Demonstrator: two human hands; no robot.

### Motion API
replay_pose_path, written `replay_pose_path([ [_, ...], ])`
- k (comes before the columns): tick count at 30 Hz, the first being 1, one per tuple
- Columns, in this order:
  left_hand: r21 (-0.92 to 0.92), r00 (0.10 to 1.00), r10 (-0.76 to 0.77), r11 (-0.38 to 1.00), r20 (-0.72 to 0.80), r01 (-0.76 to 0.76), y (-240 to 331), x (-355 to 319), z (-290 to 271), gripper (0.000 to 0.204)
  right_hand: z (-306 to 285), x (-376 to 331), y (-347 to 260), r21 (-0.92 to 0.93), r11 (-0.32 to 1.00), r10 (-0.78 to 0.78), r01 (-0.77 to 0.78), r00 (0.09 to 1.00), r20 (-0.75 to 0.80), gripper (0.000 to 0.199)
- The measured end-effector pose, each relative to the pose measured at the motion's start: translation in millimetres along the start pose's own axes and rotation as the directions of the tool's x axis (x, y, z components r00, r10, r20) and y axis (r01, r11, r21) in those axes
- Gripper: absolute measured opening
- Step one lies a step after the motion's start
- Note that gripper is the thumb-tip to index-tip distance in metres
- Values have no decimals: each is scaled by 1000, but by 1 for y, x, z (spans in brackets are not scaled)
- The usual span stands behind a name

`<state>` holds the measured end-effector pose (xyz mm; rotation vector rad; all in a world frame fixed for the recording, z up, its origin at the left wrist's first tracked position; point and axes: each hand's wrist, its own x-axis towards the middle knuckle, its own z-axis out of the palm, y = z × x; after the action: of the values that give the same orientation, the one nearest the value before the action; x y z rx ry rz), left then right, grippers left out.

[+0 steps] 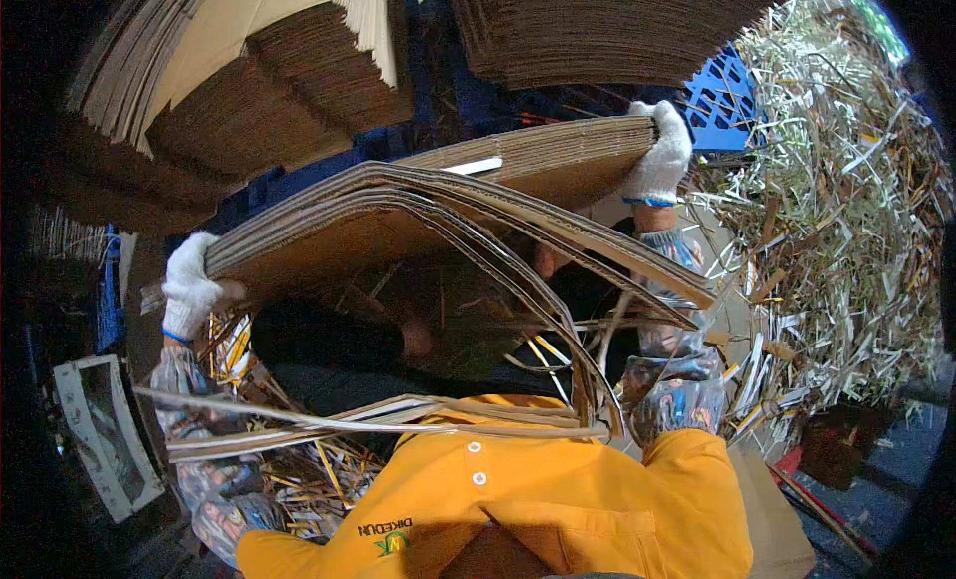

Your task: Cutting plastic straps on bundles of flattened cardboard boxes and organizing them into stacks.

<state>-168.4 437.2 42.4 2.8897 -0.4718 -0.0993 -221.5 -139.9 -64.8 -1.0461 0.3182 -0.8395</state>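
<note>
Both my hands wear white knitted gloves, and printed sleeves cover my forearms. Between them I hold a bundle of brown corrugated cardboard sheets (pixel 568 153) out in front of my body. My left hand (pixel 189 280) is closed around the bundle's left end, thumb underneath. At the far right end, my right hand (pixel 665 156) is wrapped over the edge. Several bent cardboard strips (pixel 498 206) run from the bundle's middle to the right and down toward my chest. A small white strip (pixel 472 167) lies on the bundle's top edge. Other narrow strips (pixel 378 420) cross in front of my orange shirt.
Tall cardboard stacks stand at the far left (pixel 289 61) and far middle (pixel 597 31). A blue plastic lattice crate (pixel 722 101) is beyond my right hand. A large heap of shredded strips (pixel 846 211) fills the right side. A pale rectangular frame (pixel 105 435) lies at left.
</note>
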Motion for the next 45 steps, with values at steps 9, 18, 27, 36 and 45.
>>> replay_pose_path([
  [9, 26, 964, 265, 964, -31, -265, 141, 47, 13, 69, -108, 93, -85, -153, 976, 147, -154, 988, -55, 24],
  [18, 32, 947, 321, 947, -26, -320, 138, 61, 22, 71, -123, 84, -75, -171, 983, 69, -73, 997, -31, 29],
  [27, 38, 924, 380, 924, -31, -379, 144, 73, 18, 74, -124, 108, -150, -412, 910, 63, 40, 971, 232, 37],
  [36, 149, 891, 437, 896, -124, -419, 231, 101, 49, 72, 85, -25, -123, -566, -189, 499, 802, 575, 648, 61],
  [45, 124, 895, 444, 891, -34, -437, 263, 107, 48, 71, 87, -33, -121, -616, -320, 568, 720, 666, 484, 31],
])
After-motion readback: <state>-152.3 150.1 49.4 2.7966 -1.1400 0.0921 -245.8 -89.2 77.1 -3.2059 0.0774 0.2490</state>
